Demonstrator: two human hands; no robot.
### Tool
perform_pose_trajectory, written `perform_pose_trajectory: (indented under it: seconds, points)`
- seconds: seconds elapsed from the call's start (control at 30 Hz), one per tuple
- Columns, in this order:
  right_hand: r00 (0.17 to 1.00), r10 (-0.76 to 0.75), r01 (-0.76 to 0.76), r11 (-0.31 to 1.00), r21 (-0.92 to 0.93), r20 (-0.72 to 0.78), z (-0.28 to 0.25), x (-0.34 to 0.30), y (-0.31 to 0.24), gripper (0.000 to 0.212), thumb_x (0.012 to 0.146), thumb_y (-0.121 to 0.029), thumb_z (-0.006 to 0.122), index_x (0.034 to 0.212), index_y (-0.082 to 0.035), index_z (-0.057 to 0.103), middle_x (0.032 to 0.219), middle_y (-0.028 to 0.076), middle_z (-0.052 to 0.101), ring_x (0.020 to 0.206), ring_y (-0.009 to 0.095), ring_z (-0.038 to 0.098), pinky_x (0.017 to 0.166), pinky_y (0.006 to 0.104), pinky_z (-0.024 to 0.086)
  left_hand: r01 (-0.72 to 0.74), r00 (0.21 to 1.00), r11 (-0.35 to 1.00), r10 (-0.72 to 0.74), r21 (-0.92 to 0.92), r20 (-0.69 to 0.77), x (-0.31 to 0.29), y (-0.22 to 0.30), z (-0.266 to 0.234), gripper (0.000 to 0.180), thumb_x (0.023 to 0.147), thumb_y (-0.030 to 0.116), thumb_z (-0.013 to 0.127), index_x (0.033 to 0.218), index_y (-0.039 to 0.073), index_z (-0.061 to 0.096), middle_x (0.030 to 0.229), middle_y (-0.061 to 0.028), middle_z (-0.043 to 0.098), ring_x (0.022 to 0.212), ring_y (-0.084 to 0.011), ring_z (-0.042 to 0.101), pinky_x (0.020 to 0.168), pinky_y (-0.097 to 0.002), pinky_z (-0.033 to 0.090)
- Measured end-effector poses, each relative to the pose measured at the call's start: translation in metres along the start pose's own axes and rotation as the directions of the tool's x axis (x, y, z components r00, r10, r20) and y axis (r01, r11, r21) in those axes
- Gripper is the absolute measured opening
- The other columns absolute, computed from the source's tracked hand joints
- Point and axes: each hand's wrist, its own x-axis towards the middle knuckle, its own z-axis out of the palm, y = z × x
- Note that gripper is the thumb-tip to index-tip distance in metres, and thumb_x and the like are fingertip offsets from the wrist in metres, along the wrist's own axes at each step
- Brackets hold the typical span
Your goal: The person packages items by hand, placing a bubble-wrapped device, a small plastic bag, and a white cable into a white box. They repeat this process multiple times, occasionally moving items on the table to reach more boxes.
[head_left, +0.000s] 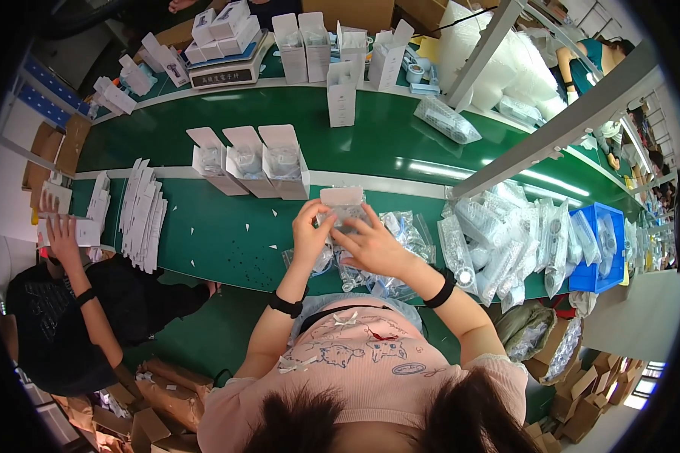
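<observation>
An upright white carton with a raised flap stands in front of me at the bench's near side. My left hand is closed round its left side. My right hand bends over its front and right side, fingers against the carton's mouth. Between the hands, part of a clear plastic bag shows at the opening; what it holds is hidden by my fingers. Under and beside my hands lies a heap of small clear bags with pale parts inside.
Three open filled cartons stand left of centre. Flattened cartons lie farther left. Bubble-wrapped items pile up at right beside a blue bin. A slanting metal post crosses the right side. At far left, another person handles a white carton.
</observation>
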Motion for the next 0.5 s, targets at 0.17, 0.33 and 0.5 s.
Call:
perform_pose_trajectory:
  seconds: [0.17,0.33,0.5]
  points:
    - [0.983,0.056,-0.031,0.989,0.143,-0.176,0.007,-0.013,0.010,0.061,0.062,-0.023,0.070,0.115,-0.007,0.043,0.117,0.011,0.046,0.112,0.027,0.039,0.099,0.0455,0.023,0.095,0.995,0.995,-0.096,-0.038,-0.005,-0.003,-0.008,-0.005,0.012,0.070,0.001,0.063,0.079,0.000,0.055,0.073,0.0002,0.053,0.063,-0.0047,0.043,0.054,-0.0188,0.032]
    - [0.911,0.383,-0.232,0.784,0.575,-0.154,0.038,-0.035,0.038,0.079,0.057,-0.019,0.075,0.122,-0.004,0.035,0.121,0.015,0.041,0.113,0.028,0.038,0.100,0.0410,0.025,0.144,0.989,0.964,-0.146,-0.224,0.009,-0.002,-0.009,-0.001,0.012,0.070,0.002,0.063,0.080,0.001,0.056,0.074,0.0010,0.054,0.058,-0.0041,0.040,0.049,-0.0186,0.029]
    - [0.853,0.513,-0.390,0.498,0.775,0.099,0.065,-0.030,0.046,0.085,0.056,-0.013,0.075,0.126,-0.003,0.028,0.120,0.017,0.041,0.113,0.028,0.040,0.096,0.0361,0.030,0.001,0.998,0.987,0.010,-0.160,0.067,0.005,0.003,0.013,0.016,0.072,0.002,0.061,0.087,0.001,0.056,0.086,-0.0014,0.056,0.067,-0.0060,0.047,0.054,-0.0197,0.037]
